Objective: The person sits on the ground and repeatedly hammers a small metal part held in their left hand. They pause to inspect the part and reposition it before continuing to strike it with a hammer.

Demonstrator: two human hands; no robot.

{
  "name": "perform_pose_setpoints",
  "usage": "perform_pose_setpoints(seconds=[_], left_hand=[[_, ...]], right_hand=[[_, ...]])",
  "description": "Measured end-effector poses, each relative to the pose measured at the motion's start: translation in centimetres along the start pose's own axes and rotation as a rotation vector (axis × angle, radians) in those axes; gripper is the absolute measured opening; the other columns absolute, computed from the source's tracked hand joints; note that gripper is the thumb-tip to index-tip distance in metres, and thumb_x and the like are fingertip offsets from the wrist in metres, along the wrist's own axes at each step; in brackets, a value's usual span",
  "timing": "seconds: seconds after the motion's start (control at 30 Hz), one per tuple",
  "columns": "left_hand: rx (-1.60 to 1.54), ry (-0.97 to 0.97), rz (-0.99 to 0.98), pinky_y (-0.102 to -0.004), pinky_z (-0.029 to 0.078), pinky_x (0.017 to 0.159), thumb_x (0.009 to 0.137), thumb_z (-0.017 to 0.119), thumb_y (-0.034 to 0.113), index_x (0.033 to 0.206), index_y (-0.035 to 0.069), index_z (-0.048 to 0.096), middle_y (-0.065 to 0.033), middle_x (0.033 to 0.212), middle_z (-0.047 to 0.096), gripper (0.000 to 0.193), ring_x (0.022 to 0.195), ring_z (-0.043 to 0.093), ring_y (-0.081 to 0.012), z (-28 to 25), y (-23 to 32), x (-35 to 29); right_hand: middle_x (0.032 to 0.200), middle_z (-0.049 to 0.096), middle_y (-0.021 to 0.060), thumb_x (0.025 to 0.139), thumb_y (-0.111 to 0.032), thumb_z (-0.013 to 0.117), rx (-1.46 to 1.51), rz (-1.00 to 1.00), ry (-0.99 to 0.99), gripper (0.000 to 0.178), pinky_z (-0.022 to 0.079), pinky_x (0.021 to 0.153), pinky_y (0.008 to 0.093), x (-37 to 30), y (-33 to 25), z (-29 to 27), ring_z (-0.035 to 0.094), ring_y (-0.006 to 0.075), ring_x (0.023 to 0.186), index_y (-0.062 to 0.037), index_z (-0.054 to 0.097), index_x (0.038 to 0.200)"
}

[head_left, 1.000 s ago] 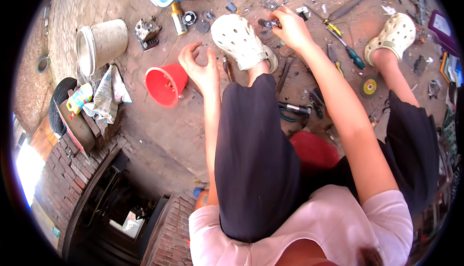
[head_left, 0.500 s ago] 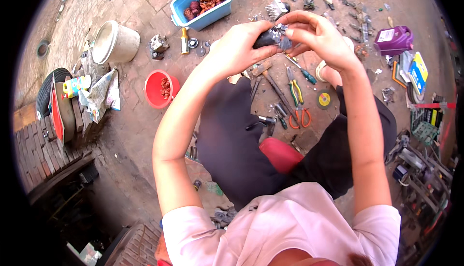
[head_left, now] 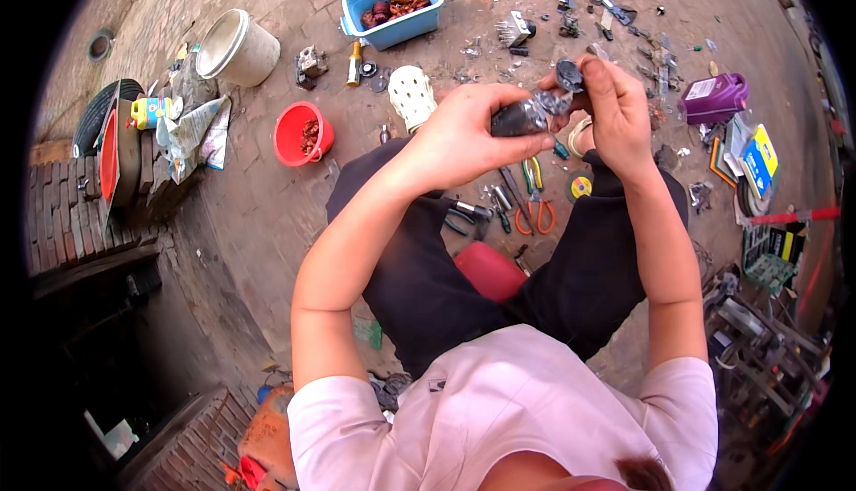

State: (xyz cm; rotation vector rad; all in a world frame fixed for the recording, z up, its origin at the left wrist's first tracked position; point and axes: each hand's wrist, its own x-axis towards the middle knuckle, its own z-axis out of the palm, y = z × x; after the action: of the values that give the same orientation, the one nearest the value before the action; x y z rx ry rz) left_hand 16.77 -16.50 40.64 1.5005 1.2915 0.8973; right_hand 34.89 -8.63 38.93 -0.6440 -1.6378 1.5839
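Here, seen from above, a person sits on a low red stool (head_left: 489, 270) on a brick-paved floor (head_left: 259, 223), both hands raised in front. At the far left, a tyre (head_left: 96, 116) leans on a low brick wall, with a yellow bottle (head_left: 150, 112) and crumpled paper just beside it. Further right and farther off lies a white bucket (head_left: 234, 47) on its side, then a small red bowl (head_left: 301, 133) holding rusty bits. Beyond it, a blue plastic tub (head_left: 397, 5) holds reddish-brown parts. A white perforated clog (head_left: 414, 97) shows on one foot.

In the middle, the left hand (head_left: 468, 134) wraps its fingers around a dark, greasy metal part (head_left: 528, 115), gripping it firmly. The right hand (head_left: 615, 112) meets it from the right, thumb and fingertips pinched on the part's far end, where a round dark piece (head_left: 570, 74) sits. The part is held in the air above the person's knees.

On the ground below the hands lie pliers with orange handles (head_left: 535, 210) among other tools. To the right sit a purple jug (head_left: 713, 99) and a yellow and blue box (head_left: 760, 159), with scattered metal pieces nearby.
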Motion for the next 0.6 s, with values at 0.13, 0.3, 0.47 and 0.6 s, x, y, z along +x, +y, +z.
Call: perform_pose_setpoints(seconds=[0.13,0.3,0.47,0.6], left_hand=[[-0.104,0.022,0.050,-0.0249,0.045,0.065,0.076,0.073,0.014,0.085,0.000,0.064,-0.0025,0.076,0.061,0.019,0.069,0.055,-0.0085,1.2,-0.5,0.0],[-0.166,0.127,-0.011,-0.0241,0.046,0.065,0.076,0.071,0.013,0.087,0.000,0.065,-0.0007,0.078,0.062,0.018,0.071,0.055,-0.0070,1.5,-0.8,0.9],[-0.159,0.075,0.022,-0.0230,0.045,0.067,0.073,0.074,0.011,0.088,0.001,0.065,0.0002,0.078,0.062,0.020,0.073,0.055,-0.0063,1.9,-0.2,1.0],[-0.256,-0.031,-0.028,-0.0225,0.044,0.065,0.074,0.075,0.011,0.088,0.001,0.065,0.0001,0.078,0.061,0.020,0.072,0.054,-0.0060,1.5,0.3,0.6]], right_hand=[[0.083,0.061,0.0056,0.097,-0.023,0.047,-0.089,-0.124,-0.081,0.030,0.049,0.067,0.0240,0.6,-1.1,-0.9,0.059,0.0102,0.078,0.0028,0.063,0.096],[0.097,0.061,0.0060,0.078,-0.012,0.069,-0.352,-0.310,-0.084,0.027,0.049,0.077,0.0271,0.7,-1.1,-1.4,0.059,0.0146,0.085,-0.0015,0.064,0.103],[0.094,0.063,0.0089,0.076,-0.004,0.071,-0.304,-0.248,-0.130,0.027,0.052,0.074,0.0271,-0.1,-1.0,-1.7,0.063,0.0166,0.083,0.0002,0.065,0.101],[0.094,0.065,0.0101,0.080,-0.004,0.067,-0.352,-0.237,-0.175,0.022,0.053,0.074,0.0272,-0.4,-1.7,-2.0,0.065,0.0165,0.083,0.0019,0.064,0.101]])
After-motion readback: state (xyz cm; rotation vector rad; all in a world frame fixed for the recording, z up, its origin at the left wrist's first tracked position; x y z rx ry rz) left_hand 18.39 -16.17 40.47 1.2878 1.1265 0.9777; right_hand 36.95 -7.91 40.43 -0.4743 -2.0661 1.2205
